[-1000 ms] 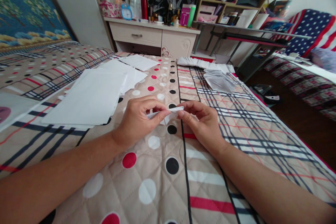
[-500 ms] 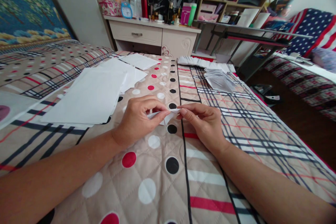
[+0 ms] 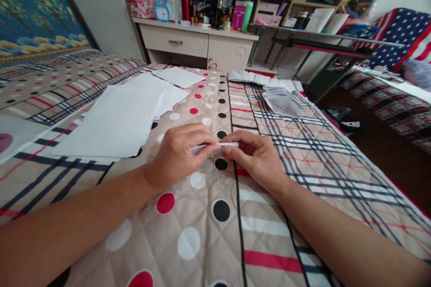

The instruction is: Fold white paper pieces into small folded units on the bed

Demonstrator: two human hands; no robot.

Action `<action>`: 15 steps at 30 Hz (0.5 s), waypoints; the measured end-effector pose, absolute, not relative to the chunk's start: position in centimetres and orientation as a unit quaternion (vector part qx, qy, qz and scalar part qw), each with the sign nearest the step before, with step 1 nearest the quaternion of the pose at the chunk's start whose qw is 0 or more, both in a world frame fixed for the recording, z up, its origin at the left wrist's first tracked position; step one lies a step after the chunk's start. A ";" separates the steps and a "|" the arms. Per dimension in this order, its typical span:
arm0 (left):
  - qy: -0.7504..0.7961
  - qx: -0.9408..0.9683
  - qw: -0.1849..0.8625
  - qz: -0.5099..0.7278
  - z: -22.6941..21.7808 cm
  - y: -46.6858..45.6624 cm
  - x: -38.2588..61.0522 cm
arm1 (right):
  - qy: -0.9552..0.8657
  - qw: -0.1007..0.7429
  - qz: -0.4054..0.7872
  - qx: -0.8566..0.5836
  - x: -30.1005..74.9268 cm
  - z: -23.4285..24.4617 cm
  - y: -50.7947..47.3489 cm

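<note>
Between my two hands is a small folded piece of white paper, seen nearly edge-on above the bed cover. My left hand pinches its left part between thumb and fingers. At its right part, my right hand grips it between thumb and fingertips. Flat white sheets lie in a loose stack to the left of my left hand. Farther off on the right, a pile of folded white papers rests beside a long row of folded papers.
A quilted bed cover with dots and stripes spreads beneath my hands. More white paper lies at the far left. Beyond the bed stand a white cabinet with bottles on top and a dark-topped table.
The paper now looks flatter and more closed, its lower flap no longer hanging down. My right hand has moved slightly left along it, closer to my left hand.
</note>
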State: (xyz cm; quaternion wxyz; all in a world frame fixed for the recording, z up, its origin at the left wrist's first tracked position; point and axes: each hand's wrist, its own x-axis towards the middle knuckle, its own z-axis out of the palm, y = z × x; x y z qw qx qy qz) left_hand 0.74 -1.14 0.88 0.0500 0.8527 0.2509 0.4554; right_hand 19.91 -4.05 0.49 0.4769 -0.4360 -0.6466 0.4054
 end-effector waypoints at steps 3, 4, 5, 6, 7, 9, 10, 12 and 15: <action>0.242 0.866 0.001 0.437 0.8 -1.1 0.6 | -0.677 0.472 0.386 -0.413 20.0 0.5 -4.0; 0.242 0.869 -0.011 0.431 0.8 -1.1 0.6 | -0.684 0.471 0.380 -0.408 20.0 0.5 -3.9; 0.242 0.871 -0.019 0.427 0.8 -1.2 0.6 | -0.689 0.471 0.374 -0.403 20.0 0.5 -3.9; 0.242 0.872 -0.022 0.424 0.9 -1.2 0.6 | -0.692 0.474 0.371 -0.399 20.0 0.5 -3.9; 0.240 0.872 -0.022 0.425 0.9 -1.2 0.6 | -0.693 0.477 0.369 -0.394 20.0 0.4 -3.9; 0.234 0.870 -0.011 0.434 0.8 -1.1 0.7 | -0.691 0.488 0.368 -0.386 19.9 0.4 -3.9; 0.232 0.868 0.000 0.440 0.8 -1.1 0.8 | -0.689 0.493 0.369 -0.383 19.9 0.4 -3.9; 0.232 0.862 0.033 0.449 0.7 -1.0 0.9 | -0.686 0.499 0.370 -0.380 19.9 0.5 -3.9; 0.251 0.852 0.085 0.451 0.7 -1.0 1.1 | -0.687 0.498 0.366 -0.383 19.9 0.4 -3.9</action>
